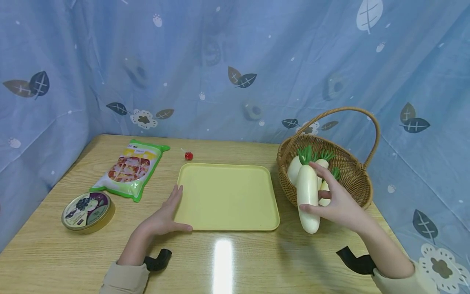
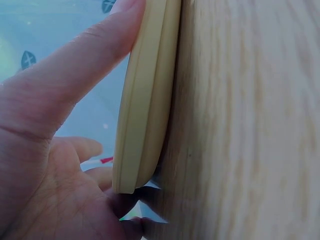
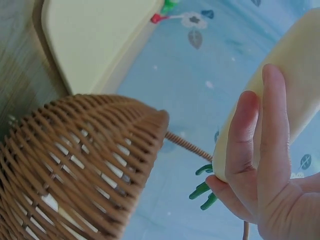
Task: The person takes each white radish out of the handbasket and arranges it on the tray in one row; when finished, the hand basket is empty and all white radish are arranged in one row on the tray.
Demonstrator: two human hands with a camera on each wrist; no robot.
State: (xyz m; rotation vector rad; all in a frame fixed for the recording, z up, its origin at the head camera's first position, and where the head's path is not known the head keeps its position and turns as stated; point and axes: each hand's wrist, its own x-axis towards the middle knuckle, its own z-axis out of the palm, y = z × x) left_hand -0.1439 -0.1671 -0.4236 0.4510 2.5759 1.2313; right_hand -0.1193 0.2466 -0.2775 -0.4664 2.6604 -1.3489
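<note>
My right hand [image 1: 335, 204] grips a white radish [image 1: 307, 196] with a green leafy top, thumb on one side and fingers on the other. The radish is raised in front of the wicker basket [image 1: 358, 179], its leafy end pointing toward the back. More white radishes [image 1: 295, 169] with green tops lie inside the basket, partly hidden by the held one. At the front left corner of the yellow tray [image 1: 227, 196], my left hand [image 1: 161, 218] rests with fingers extended along the side. Its thumb [image 2: 95, 55] lies against the tray's rim in the left wrist view.
A green-edged food bag [image 1: 130, 169] lies at the back left, with a round tin [image 1: 88, 211] in front of it. Behind the tray is a small red item [image 1: 189, 156]. The basket's tall handle [image 1: 375, 134] arches upward. A blue patterned curtain [image 1: 205, 73] hangs behind the table.
</note>
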